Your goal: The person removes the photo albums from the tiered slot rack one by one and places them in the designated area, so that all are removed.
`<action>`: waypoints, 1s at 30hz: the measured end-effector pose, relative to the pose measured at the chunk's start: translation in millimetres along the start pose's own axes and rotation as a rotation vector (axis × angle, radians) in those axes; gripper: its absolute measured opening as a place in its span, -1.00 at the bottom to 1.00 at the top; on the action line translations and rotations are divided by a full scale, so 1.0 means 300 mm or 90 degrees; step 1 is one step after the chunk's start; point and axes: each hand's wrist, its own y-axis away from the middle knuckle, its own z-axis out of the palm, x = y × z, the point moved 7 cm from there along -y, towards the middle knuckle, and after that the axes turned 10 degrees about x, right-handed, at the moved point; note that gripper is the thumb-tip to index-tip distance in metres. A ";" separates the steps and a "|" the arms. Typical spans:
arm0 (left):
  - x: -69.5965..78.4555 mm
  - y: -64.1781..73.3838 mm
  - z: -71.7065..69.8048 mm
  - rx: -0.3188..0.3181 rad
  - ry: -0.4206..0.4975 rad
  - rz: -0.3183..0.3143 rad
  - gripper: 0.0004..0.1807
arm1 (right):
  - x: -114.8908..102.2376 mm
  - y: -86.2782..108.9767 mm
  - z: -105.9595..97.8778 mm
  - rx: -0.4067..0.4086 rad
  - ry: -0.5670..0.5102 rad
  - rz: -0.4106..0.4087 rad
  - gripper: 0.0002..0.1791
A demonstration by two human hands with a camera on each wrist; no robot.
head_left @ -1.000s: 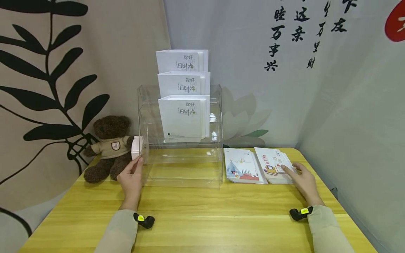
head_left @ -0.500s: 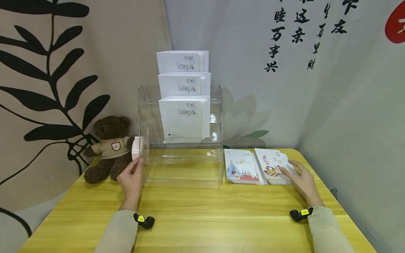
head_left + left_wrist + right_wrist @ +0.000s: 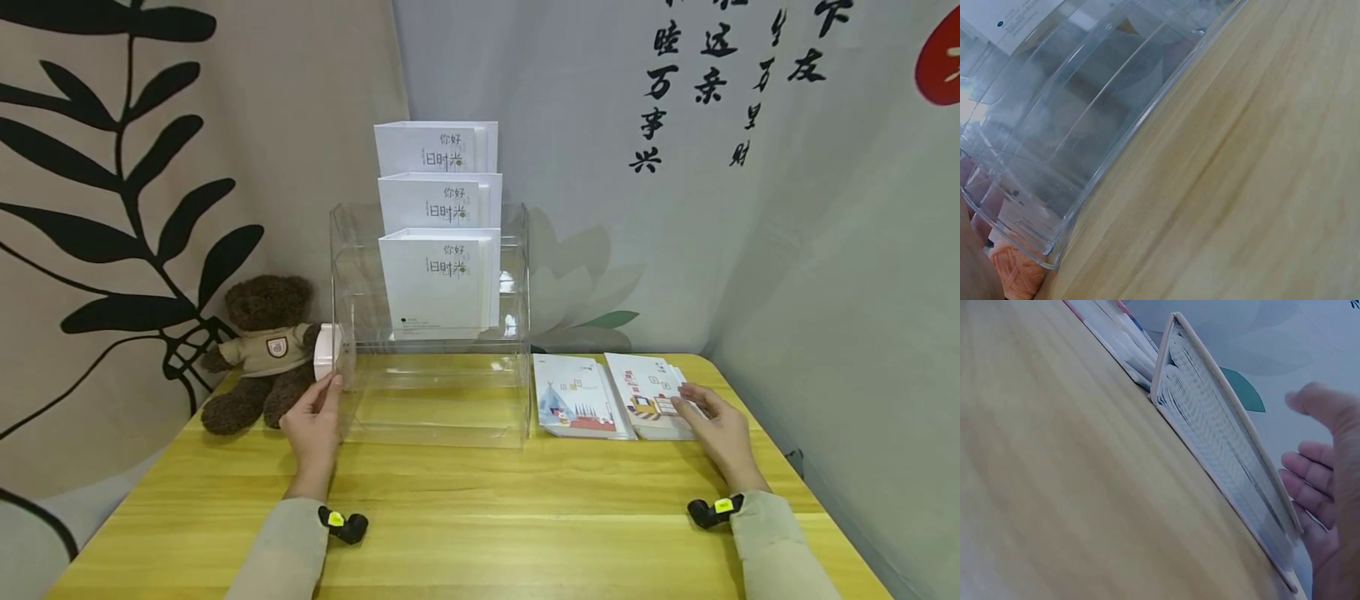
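Note:
My left hand (image 3: 313,425) is at the left side of a clear acrylic display rack (image 3: 438,433), fingertips right at its side panel. In the left wrist view, fingers (image 3: 990,203) show through the clear plastic. Three white albums (image 3: 435,287) lean in the rack, one above another. My right hand (image 3: 720,429) is at the right-hand photo album (image 3: 645,383), its thumb near the printed cover and its fingers by the right edge. In the right wrist view this album (image 3: 1222,444) shows layered pocket pages; the thumb (image 3: 1316,400) stands apart from the cover.
A brown teddy bear (image 3: 266,346) in a beige shirt sits left of the rack, near a pale pink box (image 3: 324,350). An orange yarn ball (image 3: 1016,272) shows beside the rack. Another printed album (image 3: 573,392) lies left of the right-hand one. Everything stands on a wooden table (image 3: 510,525).
The right hand's fingers spread wider across the album, then drew slightly together again, the thumb shifting to the right. The left hand stays at the rack; albums and rack have not moved.

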 end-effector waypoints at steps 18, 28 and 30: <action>0.000 0.007 -0.009 -0.001 -0.020 -0.020 -0.72 | -0.027 -0.011 0.010 0.032 -0.079 0.082 -0.34; 0.003 0.004 -0.004 0.001 0.000 -0.012 -0.74 | -0.098 -0.022 0.020 0.039 -0.126 0.061 -0.40; 0.002 0.004 -0.005 0.003 -0.003 -0.006 -0.75 | -0.110 -0.023 0.023 0.034 -0.130 0.058 -0.41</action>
